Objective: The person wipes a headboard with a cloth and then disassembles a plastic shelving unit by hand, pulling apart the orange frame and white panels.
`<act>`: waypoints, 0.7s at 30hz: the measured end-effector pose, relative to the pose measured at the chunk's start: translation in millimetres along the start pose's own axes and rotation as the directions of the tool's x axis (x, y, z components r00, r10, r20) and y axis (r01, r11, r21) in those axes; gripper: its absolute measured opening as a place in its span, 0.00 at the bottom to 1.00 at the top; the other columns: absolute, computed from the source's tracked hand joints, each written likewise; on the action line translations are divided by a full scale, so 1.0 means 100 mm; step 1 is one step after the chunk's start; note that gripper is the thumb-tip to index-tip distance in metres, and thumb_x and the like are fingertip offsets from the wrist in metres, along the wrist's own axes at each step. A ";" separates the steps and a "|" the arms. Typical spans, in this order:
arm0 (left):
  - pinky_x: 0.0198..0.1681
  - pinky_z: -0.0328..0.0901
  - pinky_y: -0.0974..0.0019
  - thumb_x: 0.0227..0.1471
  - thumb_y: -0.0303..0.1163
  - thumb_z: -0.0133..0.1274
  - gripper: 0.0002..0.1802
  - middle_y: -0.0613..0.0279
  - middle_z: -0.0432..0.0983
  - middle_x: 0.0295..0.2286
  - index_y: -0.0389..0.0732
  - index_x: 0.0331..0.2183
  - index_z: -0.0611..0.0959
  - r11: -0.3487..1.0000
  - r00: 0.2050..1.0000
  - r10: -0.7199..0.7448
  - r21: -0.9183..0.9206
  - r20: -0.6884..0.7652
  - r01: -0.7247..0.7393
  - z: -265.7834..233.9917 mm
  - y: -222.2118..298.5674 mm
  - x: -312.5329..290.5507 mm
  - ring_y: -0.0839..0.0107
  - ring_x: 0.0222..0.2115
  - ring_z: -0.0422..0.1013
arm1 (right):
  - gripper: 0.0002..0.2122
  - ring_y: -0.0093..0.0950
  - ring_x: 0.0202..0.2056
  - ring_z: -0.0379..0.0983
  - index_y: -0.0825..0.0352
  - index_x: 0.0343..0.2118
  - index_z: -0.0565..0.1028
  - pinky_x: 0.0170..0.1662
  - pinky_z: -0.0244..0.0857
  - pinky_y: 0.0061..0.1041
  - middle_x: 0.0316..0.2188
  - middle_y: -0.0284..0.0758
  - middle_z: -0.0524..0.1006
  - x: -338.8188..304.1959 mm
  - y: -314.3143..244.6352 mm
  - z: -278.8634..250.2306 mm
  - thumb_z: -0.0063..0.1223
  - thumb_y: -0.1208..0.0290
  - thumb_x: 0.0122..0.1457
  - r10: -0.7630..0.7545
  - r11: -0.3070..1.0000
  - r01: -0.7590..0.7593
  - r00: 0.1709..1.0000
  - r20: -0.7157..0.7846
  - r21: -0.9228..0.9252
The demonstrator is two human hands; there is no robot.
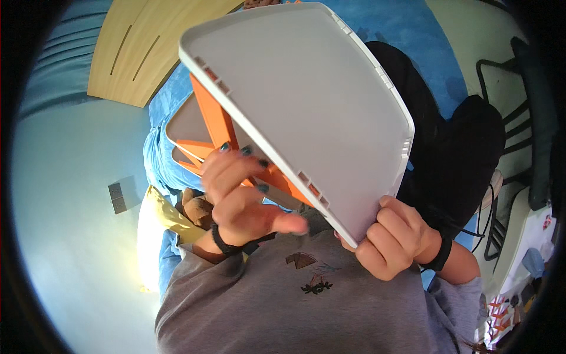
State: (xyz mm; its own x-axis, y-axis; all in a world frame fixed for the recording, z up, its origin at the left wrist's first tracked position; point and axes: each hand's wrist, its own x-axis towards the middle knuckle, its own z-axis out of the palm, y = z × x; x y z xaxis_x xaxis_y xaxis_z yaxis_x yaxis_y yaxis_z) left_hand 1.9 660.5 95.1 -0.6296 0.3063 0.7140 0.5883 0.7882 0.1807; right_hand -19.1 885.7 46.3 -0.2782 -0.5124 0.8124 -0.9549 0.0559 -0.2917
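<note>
A large grey plastic panel (295, 100) with a raised white rim and slots along its edges is tilted up in front of me. My right hand (392, 239) is closed on its near corner. Orange strips (213, 115) show behind the panel's left edge. Over their lower part is my left hand (236, 197), its fingers curved but apart and its thumb stretched out, slightly blurred. Whether its fingertips touch the orange strips I cannot tell. Behind is a second grey panel (181, 118) with a pale rim, partly hidden by the first.
I sit on a blue bedcover (421, 35) with my legs in black at the right. A wooden headboard (132, 53) stands at the far left. A brown plush toy (196, 207) and a yellow pillow (162, 215) lie at the left. A black chair (525, 124) is at the right.
</note>
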 end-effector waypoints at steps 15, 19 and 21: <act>0.49 0.54 0.54 0.22 0.26 0.52 0.12 0.58 0.66 0.20 0.38 0.20 0.72 0.979 0.959 -0.128 0.187 0.254 0.081 0.42 0.09 0.33 0.64 0.22 0.64 | 0.14 0.20 0.13 0.57 0.68 0.08 0.61 0.13 0.56 0.16 0.08 0.30 0.58 -0.01 -0.16 0.02 0.55 0.82 0.41 0.204 0.974 -0.202 0.979 -0.008 0.106; 0.44 0.59 0.56 0.26 0.26 0.50 0.07 0.63 0.58 0.11 0.37 0.13 0.68 0.980 0.995 0.094 0.170 0.036 -0.099 0.55 0.02 0.32 0.69 0.12 0.57 | 0.16 0.22 0.11 0.55 0.66 0.08 0.56 0.14 0.59 0.19 0.07 0.30 0.57 -0.12 -0.21 0.03 0.52 0.85 0.38 0.149 0.981 -0.140 0.987 -0.058 0.133; 0.43 0.59 0.56 0.26 0.27 0.51 0.08 0.63 0.57 0.11 0.37 0.13 0.68 0.970 0.983 0.181 0.161 0.033 -0.184 0.57 -0.02 0.29 0.69 0.13 0.57 | 0.15 0.22 0.11 0.55 0.67 0.08 0.57 0.14 0.60 0.20 0.08 0.31 0.57 -0.14 -0.23 0.01 0.52 0.85 0.37 0.163 0.975 -0.150 0.984 -0.067 0.165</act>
State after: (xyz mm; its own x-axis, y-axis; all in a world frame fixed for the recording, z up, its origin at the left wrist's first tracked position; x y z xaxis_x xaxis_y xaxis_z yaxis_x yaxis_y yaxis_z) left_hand -46.4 697.8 76.9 -0.5294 0.4614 0.7119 0.6043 0.7941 -0.0653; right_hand 6.4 890.6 41.0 -0.4367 -0.4381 0.7857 -0.8716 -0.0102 -0.4901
